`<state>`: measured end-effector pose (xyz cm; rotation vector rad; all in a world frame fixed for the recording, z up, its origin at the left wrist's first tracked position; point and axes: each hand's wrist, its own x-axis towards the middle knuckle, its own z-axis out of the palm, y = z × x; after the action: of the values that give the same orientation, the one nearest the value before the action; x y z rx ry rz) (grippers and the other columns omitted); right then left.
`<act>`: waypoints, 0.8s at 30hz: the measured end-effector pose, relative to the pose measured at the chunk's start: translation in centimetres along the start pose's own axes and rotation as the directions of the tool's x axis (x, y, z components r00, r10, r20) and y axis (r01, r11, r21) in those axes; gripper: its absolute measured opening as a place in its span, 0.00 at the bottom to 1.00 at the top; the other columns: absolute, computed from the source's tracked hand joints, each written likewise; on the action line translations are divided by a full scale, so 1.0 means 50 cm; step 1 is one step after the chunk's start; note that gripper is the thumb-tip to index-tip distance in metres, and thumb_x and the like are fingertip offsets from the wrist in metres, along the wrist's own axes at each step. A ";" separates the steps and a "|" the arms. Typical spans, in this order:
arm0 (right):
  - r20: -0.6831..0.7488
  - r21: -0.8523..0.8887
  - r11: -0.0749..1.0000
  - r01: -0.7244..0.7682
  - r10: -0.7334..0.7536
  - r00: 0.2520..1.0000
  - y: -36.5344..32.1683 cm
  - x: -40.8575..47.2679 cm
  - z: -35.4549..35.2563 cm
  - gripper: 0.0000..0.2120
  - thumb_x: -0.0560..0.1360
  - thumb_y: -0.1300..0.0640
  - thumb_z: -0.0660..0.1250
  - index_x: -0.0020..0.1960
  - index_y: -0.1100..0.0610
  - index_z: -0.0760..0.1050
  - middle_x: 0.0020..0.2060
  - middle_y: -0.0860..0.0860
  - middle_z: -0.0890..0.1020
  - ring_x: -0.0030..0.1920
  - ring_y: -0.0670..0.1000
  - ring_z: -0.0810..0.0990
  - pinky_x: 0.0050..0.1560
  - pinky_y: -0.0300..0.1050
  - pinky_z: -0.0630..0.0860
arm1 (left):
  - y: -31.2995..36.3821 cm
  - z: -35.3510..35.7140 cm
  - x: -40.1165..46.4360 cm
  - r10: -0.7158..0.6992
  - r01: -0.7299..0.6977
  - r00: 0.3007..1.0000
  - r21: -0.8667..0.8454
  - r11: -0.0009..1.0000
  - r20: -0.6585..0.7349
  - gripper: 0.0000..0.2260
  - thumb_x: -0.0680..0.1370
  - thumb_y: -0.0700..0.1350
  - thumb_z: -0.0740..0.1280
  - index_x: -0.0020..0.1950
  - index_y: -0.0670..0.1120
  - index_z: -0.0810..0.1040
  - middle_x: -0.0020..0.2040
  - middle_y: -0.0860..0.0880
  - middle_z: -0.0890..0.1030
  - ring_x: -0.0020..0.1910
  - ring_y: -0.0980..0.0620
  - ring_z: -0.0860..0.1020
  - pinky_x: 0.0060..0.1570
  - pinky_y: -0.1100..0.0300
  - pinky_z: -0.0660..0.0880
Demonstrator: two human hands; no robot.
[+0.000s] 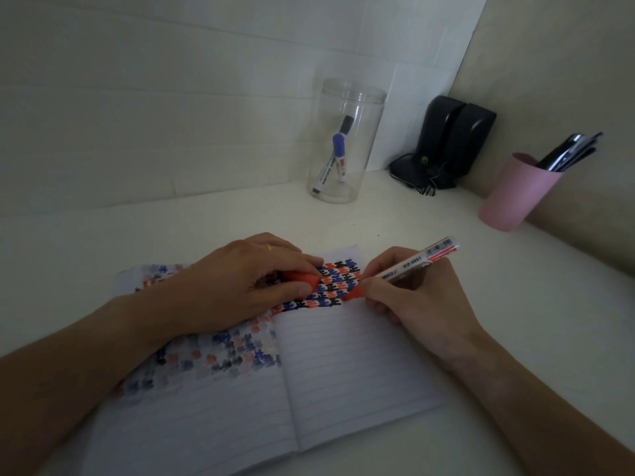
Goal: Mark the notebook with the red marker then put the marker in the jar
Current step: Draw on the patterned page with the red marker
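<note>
The notebook (343,365) lies open on the bench (515,321), nearest the person, and serves as the landmark here. The left hand (240,286) rests on its left page, pressing it flat; its fingers (302,290) are closed on the red cap (302,279). The right hand (412,304) is over the notebook's upper right page, fingers clamped on the marker (405,267) in a writing grip. The tip meets the paper at the end of the lowest row of marks; lighting is dim, so actual contact is probable, not certain.

Hazards at the notebook:
- The left hand lies on inked rows. Wet ink may smear or transfer to it.
- If the left hand lifts, the page may spring up and spoil the stroke.
- The cap is loose in the left fingers. It could drop and roll off the bench.

Beyond the notebook's far edge stands the jar (343,142), uncovered, upright, holding two markers. To the notebook's far right sits a pink cup (515,197) of pens.

Hazards at transfer:
- The jar is tall and narrow; a strike on its rim could tip it.
- Dropping the marker uncapped would stain the jar contents and dry the tip.
- The cup is a plausible wrong destination.
</note>
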<state>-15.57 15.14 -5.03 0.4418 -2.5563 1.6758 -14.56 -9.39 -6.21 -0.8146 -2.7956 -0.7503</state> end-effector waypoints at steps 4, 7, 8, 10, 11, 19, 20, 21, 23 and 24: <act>0.007 -0.032 0.999 0.010 -0.010 1.000 0.000 -0.001 0.001 0.01 0.65 0.60 0.75 0.36 0.56 0.84 0.30 0.51 0.85 0.30 0.46 0.81 0.33 0.41 0.79 | -0.001 0.000 0.000 0.000 0.000 1.000 0.003 1.000 -0.001 0.16 0.79 0.59 0.62 0.64 0.59 0.78 0.66 0.68 0.76 0.65 0.65 0.70 0.64 0.61 0.71; 0.006 -0.017 1.000 0.009 -0.009 1.000 0.000 -0.001 -0.001 0.02 0.66 0.62 0.75 0.37 0.57 0.83 0.29 0.50 0.85 0.29 0.44 0.81 0.31 0.39 0.77 | -0.003 0.001 0.001 -0.001 0.001 1.000 0.006 1.000 -0.002 0.16 0.79 0.59 0.62 0.65 0.59 0.78 0.65 0.68 0.76 0.65 0.65 0.70 0.63 0.62 0.71; 0.007 -0.006 1.000 0.009 -0.009 1.000 0.000 -0.001 -0.001 0.02 0.66 0.63 0.75 0.37 0.57 0.83 0.29 0.50 0.85 0.29 0.44 0.80 0.31 0.38 0.76 | -0.003 0.001 0.001 0.000 0.000 1.000 0.006 1.000 -0.003 0.16 0.79 0.59 0.62 0.65 0.60 0.78 0.65 0.68 0.76 0.65 0.65 0.71 0.63 0.63 0.71; 0.014 -0.006 1.000 0.014 -0.014 1.000 -0.002 -0.001 -0.001 0.03 0.67 0.64 0.75 0.37 0.58 0.83 0.28 0.50 0.84 0.29 0.44 0.80 0.31 0.38 0.76 | -0.004 0.002 0.001 0.001 -0.001 1.000 0.007 1.000 -0.003 0.16 0.79 0.59 0.62 0.65 0.60 0.78 0.65 0.68 0.76 0.65 0.65 0.70 0.63 0.63 0.71; 0.019 -0.015 1.000 0.018 -0.018 1.000 -0.002 -0.002 -0.001 0.03 0.67 0.64 0.75 0.37 0.58 0.83 0.29 0.50 0.85 0.30 0.44 0.80 0.31 0.40 0.77 | -0.004 0.002 0.001 0.003 -0.003 1.000 0.010 1.000 -0.004 0.16 0.79 0.59 0.62 0.64 0.59 0.78 0.65 0.68 0.76 0.65 0.66 0.70 0.63 0.63 0.71; -0.036 -0.060 0.998 -0.015 0.012 0.999 0.000 0.001 0.001 0.02 0.64 0.59 0.74 0.34 0.57 0.83 0.28 0.49 0.84 0.29 0.44 0.80 0.33 0.41 0.79 | -0.001 0.001 0.001 0.002 -0.002 1.000 0.001 1.000 -0.002 0.17 0.78 0.59 0.61 0.65 0.59 0.78 0.66 0.68 0.75 0.65 0.64 0.71 0.64 0.60 0.72; -0.043 -0.061 0.998 -0.024 0.021 0.999 0.000 0.002 0.001 0.02 0.64 0.59 0.74 0.34 0.57 0.83 0.28 0.49 0.84 0.29 0.43 0.80 0.33 0.41 0.79 | -0.001 0.001 0.001 0.002 -0.002 1.000 0.002 1.000 -0.001 0.17 0.79 0.59 0.61 0.65 0.59 0.78 0.65 0.69 0.75 0.65 0.64 0.71 0.64 0.60 0.71; -0.047 -0.061 0.998 -0.029 0.026 0.999 0.000 0.002 0.000 0.02 0.64 0.59 0.74 0.34 0.57 0.83 0.28 0.49 0.84 0.28 0.43 0.80 0.33 0.41 0.79 | 0.000 0.000 0.001 0.001 -0.001 1.000 0.003 1.000 0.001 0.17 0.79 0.59 0.61 0.65 0.59 0.78 0.65 0.70 0.74 0.65 0.64 0.71 0.64 0.61 0.71; -0.043 -0.061 0.998 -0.033 0.031 0.999 0.000 0.003 0.001 0.02 0.64 0.59 0.74 0.34 0.58 0.82 0.28 0.49 0.84 0.28 0.43 0.80 0.33 0.41 0.79 | 0.001 -0.001 0.002 0.001 -0.001 1.000 0.009 1.000 0.005 0.17 0.79 0.59 0.61 0.65 0.59 0.78 0.64 0.71 0.73 0.65 0.64 0.71 0.64 0.61 0.71; -0.039 -0.058 0.998 -0.034 0.032 0.999 0.001 0.003 0.001 0.02 0.64 0.59 0.74 0.34 0.58 0.82 0.28 0.50 0.84 0.28 0.43 0.80 0.32 0.40 0.78 | 0.001 -0.001 0.002 0.002 -0.002 1.000 0.012 1.000 0.005 0.17 0.79 0.59 0.61 0.65 0.59 0.78 0.65 0.70 0.74 0.65 0.64 0.71 0.64 0.61 0.71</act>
<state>-15.73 15.08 -5.09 0.3629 -2.5911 1.5988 -14.61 -9.32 -6.13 -0.8182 -2.8003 -0.7316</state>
